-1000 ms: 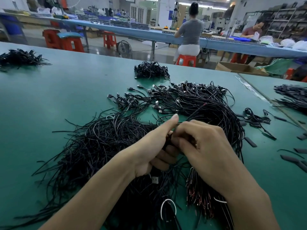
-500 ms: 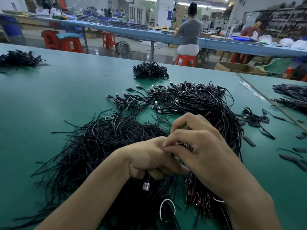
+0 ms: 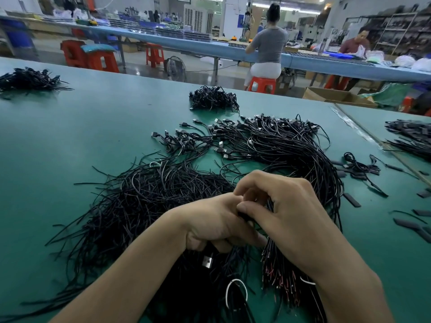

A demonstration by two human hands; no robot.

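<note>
- Black cable (image 3: 245, 217) is held at the lower centre of the frame, between the two hands, above the large loose pile of cables (image 3: 140, 206) spread on the green table (image 3: 93, 127).
- The left hand (image 3: 214, 224) is closed in a fist round the cable, and its silver USB plug (image 3: 207, 262) is seen hanging just below the fist.
- The right hand (image 3: 286, 220) is curled, with thumb and forefinger pinched on the cable right against the left knuckles; how much of it is gripped is hidden by the fingers.
- The step in hand is judged to be the gathering of one cable into a small coil, not yet finished.
- A bundle with red wire ends (image 3: 279, 276) lies under the right wrist, and a small heap of cables (image 3: 213, 99) is seen at the upper centre, well apart.
- Next, the free end would need to be drawn in and the coil kept tight in the left fist, so that neighbouring strands from the pile are not caught up.
</note>
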